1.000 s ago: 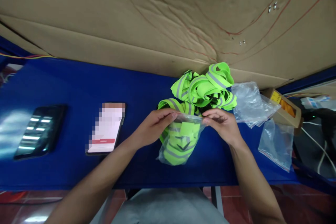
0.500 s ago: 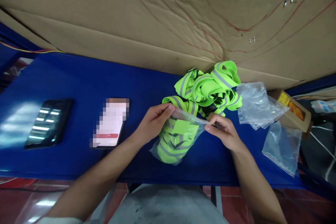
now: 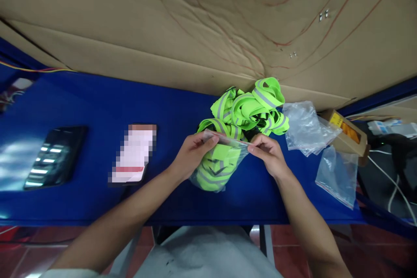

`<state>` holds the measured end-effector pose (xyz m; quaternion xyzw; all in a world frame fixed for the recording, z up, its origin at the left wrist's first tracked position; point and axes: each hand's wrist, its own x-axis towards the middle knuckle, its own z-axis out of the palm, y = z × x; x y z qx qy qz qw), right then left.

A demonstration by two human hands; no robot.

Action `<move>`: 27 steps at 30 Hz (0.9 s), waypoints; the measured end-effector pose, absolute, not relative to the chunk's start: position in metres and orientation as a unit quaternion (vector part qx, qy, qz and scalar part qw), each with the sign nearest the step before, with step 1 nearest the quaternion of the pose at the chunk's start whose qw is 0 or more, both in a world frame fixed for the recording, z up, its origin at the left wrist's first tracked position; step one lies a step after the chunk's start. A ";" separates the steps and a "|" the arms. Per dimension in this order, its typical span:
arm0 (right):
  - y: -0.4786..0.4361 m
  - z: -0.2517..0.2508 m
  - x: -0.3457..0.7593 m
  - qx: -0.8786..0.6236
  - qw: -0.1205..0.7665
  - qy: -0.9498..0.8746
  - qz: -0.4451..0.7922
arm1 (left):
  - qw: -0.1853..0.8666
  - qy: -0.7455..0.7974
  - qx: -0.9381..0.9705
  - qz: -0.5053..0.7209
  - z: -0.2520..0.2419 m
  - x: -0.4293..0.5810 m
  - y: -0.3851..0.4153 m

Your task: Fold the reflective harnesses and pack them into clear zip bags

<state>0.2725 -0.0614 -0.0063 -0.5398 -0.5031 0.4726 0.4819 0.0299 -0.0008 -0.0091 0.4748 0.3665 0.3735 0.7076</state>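
A clear zip bag (image 3: 216,167) hangs between my two hands, with a folded neon-yellow reflective strap inside it. My left hand (image 3: 195,152) pinches the left end of the bag's red-lined top edge between thumb and fingers. At the right end of that edge, my right hand (image 3: 267,153) grips it the same way. Just behind the bag lies a heap of neon-yellow straps (image 3: 250,108) with grey reflective stripes and dark buckles. Whether the bag's seal is closed along its length I cannot tell.
Several clear bags (image 3: 302,128) lie right of the straps, and another zip bag (image 3: 339,178) nearer the front. Beside them is a small cardboard box (image 3: 347,134). A phone (image 3: 135,154) and a black glossy device (image 3: 55,156) rest on the blue table (image 3: 94,100) at left. A cardboard panel (image 3: 114,43) stands behind.
The view has shifted slightly. Both hands still hold the bag's top edge, now closer together, and my left thumb sits farther inward along it. The bag is nearer the strap heap.
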 end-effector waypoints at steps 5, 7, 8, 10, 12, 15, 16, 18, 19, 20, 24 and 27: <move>-0.062 -0.003 0.272 -0.529 0.457 -0.546 0.462 | 0.745 0.354 0.438 0.358 -0.007 0.028 0.000; -0.063 -0.001 0.274 -0.518 0.437 -0.566 0.470 | 0.755 0.352 0.417 0.363 -0.004 0.029 0.000; -0.063 -0.001 0.275 -0.516 0.430 -0.570 0.474 | 0.758 0.354 0.411 0.363 -0.003 0.029 0.000; -0.063 -0.003 0.278 -0.521 0.418 -0.570 0.479 | 0.760 0.359 0.405 0.361 -0.002 0.030 0.000; -0.062 -0.005 0.279 -0.530 0.412 -0.565 0.480 | 0.755 0.363 0.411 0.361 -0.003 0.031 -0.001; -0.061 -0.007 0.276 -0.537 0.417 -0.558 0.475 | 0.726 0.376 0.450 0.359 -0.007 0.032 -0.002; -0.060 -0.007 0.275 -0.536 0.422 -0.558 0.473 | 0.714 0.383 0.465 0.357 -0.007 0.032 -0.003; -0.060 -0.007 0.271 -0.534 0.427 -0.560 0.468 | 0.694 0.393 0.488 0.356 -0.008 0.033 -0.004; -0.061 -0.007 0.269 -0.532 0.427 -0.564 0.466 | 0.690 0.393 0.494 0.355 -0.008 0.034 -0.005; -0.061 -0.006 0.267 -0.530 0.424 -0.569 0.465 | 0.691 0.390 0.496 0.353 -0.007 0.034 -0.005; -0.064 -0.004 0.262 -0.538 0.412 -0.579 0.454 | 0.709 0.373 0.480 0.357 -0.007 0.035 -0.006; -0.066 -0.004 0.260 -0.555 0.415 -0.571 0.441 | 0.750 0.338 0.452 0.346 -0.009 0.035 -0.004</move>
